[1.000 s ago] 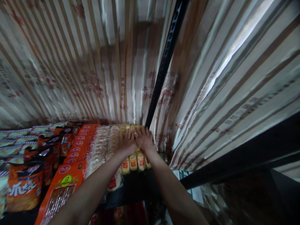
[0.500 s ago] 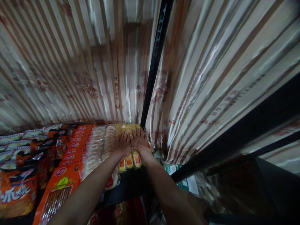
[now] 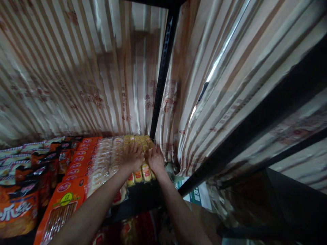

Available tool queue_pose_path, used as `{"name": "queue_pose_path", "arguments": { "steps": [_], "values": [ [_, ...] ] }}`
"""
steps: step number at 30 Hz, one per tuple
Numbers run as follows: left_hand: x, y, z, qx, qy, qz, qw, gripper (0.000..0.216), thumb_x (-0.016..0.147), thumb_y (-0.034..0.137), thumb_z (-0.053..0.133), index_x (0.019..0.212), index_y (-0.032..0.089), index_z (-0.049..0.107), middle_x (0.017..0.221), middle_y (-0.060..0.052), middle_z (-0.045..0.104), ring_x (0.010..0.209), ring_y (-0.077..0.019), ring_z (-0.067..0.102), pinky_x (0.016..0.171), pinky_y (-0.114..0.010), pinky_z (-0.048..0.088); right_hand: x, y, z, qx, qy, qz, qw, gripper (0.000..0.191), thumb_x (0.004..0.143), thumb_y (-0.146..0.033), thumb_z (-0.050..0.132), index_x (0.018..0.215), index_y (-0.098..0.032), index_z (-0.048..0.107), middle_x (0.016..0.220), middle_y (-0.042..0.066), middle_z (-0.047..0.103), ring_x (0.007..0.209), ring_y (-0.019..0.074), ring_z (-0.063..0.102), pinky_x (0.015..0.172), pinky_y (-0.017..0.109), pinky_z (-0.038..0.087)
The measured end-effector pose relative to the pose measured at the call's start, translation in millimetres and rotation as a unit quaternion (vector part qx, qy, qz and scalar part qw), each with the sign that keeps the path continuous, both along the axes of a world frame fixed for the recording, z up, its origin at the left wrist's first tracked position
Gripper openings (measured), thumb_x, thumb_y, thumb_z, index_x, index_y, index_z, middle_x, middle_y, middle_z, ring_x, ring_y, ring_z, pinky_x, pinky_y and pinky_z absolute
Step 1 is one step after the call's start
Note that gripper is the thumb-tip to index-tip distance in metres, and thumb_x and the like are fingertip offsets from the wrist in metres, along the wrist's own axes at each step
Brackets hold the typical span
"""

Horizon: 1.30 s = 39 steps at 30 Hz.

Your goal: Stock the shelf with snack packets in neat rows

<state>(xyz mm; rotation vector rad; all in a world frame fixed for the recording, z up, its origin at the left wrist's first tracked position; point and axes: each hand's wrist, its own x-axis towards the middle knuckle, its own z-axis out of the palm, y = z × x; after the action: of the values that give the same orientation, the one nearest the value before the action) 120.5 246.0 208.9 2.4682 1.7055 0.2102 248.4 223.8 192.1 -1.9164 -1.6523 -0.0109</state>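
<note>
Black shelf (image 3: 141,197) bore yellow packets (image 3: 146,172) behind its bare front strip.
Right hand (image 3: 156,159) had shifted from atop the packets to their right edge, fingers extended, leaving middle rows between both hands; left hand (image 3: 133,158) lay spread on them, gripping nothing visible. Clear-wrapped packs (image 3: 103,165) adjoined them at left. Black post (image 3: 161,78) at their rear right corner and curtain (image 3: 89,68) behind them probably limited further travel.

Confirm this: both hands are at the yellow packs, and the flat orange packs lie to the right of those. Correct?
Not quite: the head view shows the flat orange packs to the left of the yellow packs, with clear-wrapped packs between. The left hand and right hand are indeed at the yellow packs.
</note>
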Motion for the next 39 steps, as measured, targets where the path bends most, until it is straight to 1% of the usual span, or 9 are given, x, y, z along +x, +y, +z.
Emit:
{"name": "queue_pose_path", "arguments": {
  "steps": [6,9,13,18,22,26,29,35,39],
  "values": [
    [1.8,-29.9,-6.3,0.126,-0.028,-0.043,0.991,0.046,0.093,0.034,0.029,0.135,0.019,0.041,0.145,-0.008,0.037,0.138,-0.0272,0.02,0.111,-0.054,0.016,11.6,-17.0,-29.7,0.048,0.026,-0.01,0.998,0.046,0.092,-0.024,0.025,0.132,-0.012,0.044,0.131,0.016,0.048,0.125,0.0258,0.04,0.1,0.046,0.034],
    [1.2,-46.7,-13.5,0.185,-0.025,-0.065,0.98,0.045,0.092,0.035,0.035,0.133,0.019,0.044,0.143,-0.009,0.039,0.137,-0.0272,0.023,0.111,-0.054,0.017,16.6,-18.9,-38.9,0.072,0.032,-0.004,0.997,0.047,0.089,-0.021,0.027,0.133,-0.011,0.042,0.127,0.017,0.052,0.119,0.027,0.045,0.098,0.048,0.036],
    [2.6,-68.8,-24.8,0.221,-0.026,-0.104,0.969,0.044,0.09,0.035,0.04,0.129,0.017,0.048,0.143,-0.012,0.039,0.136,-0.0268,0.025,0.111,-0.051,0.021,19.4,-20.3,-45.7,0.076,0.022,0.008,0.997,0.051,0.083,-0.016,0.034,0.133,-0.01,0.043,0.123,0.017,0.056,0.117,0.028,0.047,0.1,0.049,0.034],
    [7.0,-84.5,-38.9,0.229,-0.028,-0.126,0.965,0.045,0.088,0.03,0.042,0.131,0.017,0.045,0.142,-0.013,0.039,0.135,-0.0275,0.028,0.108,-0.053,0.023,17.1,-27.8,-47.0,0.064,0.015,0.027,0.997,0.052,0.082,-0.014,0.033,0.131,-0.002,0.044,0.128,0.018,0.053,0.131,0.027,0.032,0.107,0.045,0.029],
    [7.7,-89.3,-44.7,0.239,-0.028,-0.131,0.962,0.051,0.087,0.028,0.043,0.136,0.016,0.039,0.144,-0.013,0.036,0.137,-0.0277,0.024,0.109,-0.054,0.022,13.8,-35.4,-48.4,0.071,0.048,0.042,0.995,0.052,0.085,-0.018,0.03,0.134,-0.002,0.04,0.134,0.016,0.048,0.136,0.0247,0.023,0.109,0.044,0.027],
    [6.6,-92.5,-47.3,0.237,-0.027,-0.132,0.962,0.055,0.086,0.026,0.043,0.139,0.015,0.033,0.146,-0.013,0.033,0.138,-0.027,0.02,0.11,-0.053,0.019,10.2,-41.5,-51.9,0.076,0.088,0.048,0.992,0.054,0.089,-0.025,0.026,0.138,-0.004,0.034,0.139,0.016,0.042,0.136,0.0233,0.025,0.108,0.045,0.03],
    [6.4,-94.8,-48.2,0.23,-0.03,-0.135,0.963,0.057,0.085,0.024,0.043,0.14,0.015,0.031,0.146,-0.012,0.032,0.139,-0.0265,0.018,0.111,-0.054,0.017,9.3,-44.4,-52.6,0.074,0.099,0.037,0.992,0.054,0.091,-0.03,0.023,0.138,-0.005,0.034,0.139,0.017,0.042,0.135,0.024,0.027,0.108,0.048,0.028],
    [8.4,-98.0,-48.9,0.201,-0.026,-0.131,0.97,0.055,0.085,0.025,0.043,0.138,0.016,0.034,0.148,-0.012,0.029,0.139,-0.0273,0.014,0.111,-0.055,0.017,14.0,-42.6,-60.3,0.081,0.145,0.054,0.985,0.057,0.093,-0.036,0.018,0.138,-0.006,0.036,0.139,0.016,0.043,0.131,0.0206,0.036,0.108,0.043,0.03],
    [9.4,-98.1,-50.2,0.202,-0.021,-0.126,0.971,0.056,0.084,0.024,0.044,0.139,0.015,0.034,0.148,-0.013,0.028,0.139,-0.0277,0.014,0.111,-0.055,0.017,14.5,-38.7,-73.3,0.065,0.152,0.034,0.986,0.059,0.093,-0.039,0.017,0.137,-0.005,0.038,0.142,0.017,0.038,0.136,0.0219,0.028,0.109,0.045,0.027]
  ]
}}
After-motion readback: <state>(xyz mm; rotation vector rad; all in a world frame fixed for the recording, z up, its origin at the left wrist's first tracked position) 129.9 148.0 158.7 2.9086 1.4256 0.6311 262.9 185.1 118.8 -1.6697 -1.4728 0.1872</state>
